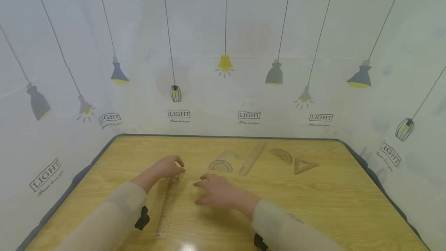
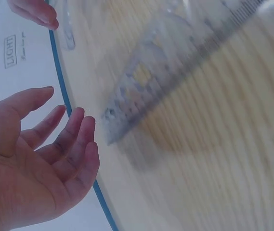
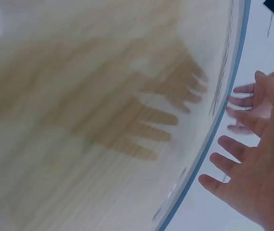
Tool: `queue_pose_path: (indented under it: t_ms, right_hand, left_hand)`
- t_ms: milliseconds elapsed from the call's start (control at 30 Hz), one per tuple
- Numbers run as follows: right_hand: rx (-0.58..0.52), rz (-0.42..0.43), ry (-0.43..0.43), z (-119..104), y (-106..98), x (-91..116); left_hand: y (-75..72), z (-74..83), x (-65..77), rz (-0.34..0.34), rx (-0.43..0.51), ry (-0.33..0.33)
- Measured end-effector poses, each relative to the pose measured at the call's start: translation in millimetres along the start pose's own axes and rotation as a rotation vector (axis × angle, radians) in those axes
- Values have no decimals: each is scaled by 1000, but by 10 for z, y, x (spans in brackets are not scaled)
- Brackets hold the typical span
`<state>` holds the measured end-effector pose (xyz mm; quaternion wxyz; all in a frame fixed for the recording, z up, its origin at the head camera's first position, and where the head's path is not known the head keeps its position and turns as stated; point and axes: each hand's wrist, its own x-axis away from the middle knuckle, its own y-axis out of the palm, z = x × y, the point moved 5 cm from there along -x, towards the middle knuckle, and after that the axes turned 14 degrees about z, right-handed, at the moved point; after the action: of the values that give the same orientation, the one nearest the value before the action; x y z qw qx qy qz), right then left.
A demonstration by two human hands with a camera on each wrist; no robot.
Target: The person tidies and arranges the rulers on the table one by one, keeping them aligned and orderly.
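On the table (image 1: 341, 200), we see hazy light and a white shiny spot (image 1: 188, 246) toward its near edge. From the right wrist, we see dark hand shapes (image 3: 139, 126); from the left, the ruler (image 2: 175, 55) looks blurry.

Lamp-printed walls (image 1: 198, 30) around the table (image 1: 348, 193) suggest a booth.

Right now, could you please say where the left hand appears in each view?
Head: left hand left of centre, at the far end of the clear ruler.
Left wrist: left hand, lower left.
Right wrist: left hand, right edge, partly behind the right hand.
Shared landmark: the blue table edge.
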<state>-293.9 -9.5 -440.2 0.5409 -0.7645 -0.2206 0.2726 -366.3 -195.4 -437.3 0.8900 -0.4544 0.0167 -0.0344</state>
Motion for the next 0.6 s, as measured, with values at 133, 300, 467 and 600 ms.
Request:
queue_pose_path:
  t_ms: [133, 300, 467, 600]
  right_hand:
    - [2, 21, 56, 237, -45, -8]
    - [-31, 82, 123, 540, -131, 4]
    - [-142, 147, 244, 835, -283, 57]
    - [-182, 192, 356, 1085, -349, 78]
  left_hand:
    - [61, 103, -49, -8, 11, -3]
    - [174, 269, -106, -18, 45, 6]
    - [343, 449, -139, -20, 77, 17]
    - [485, 599, -139, -34, 110, 27]
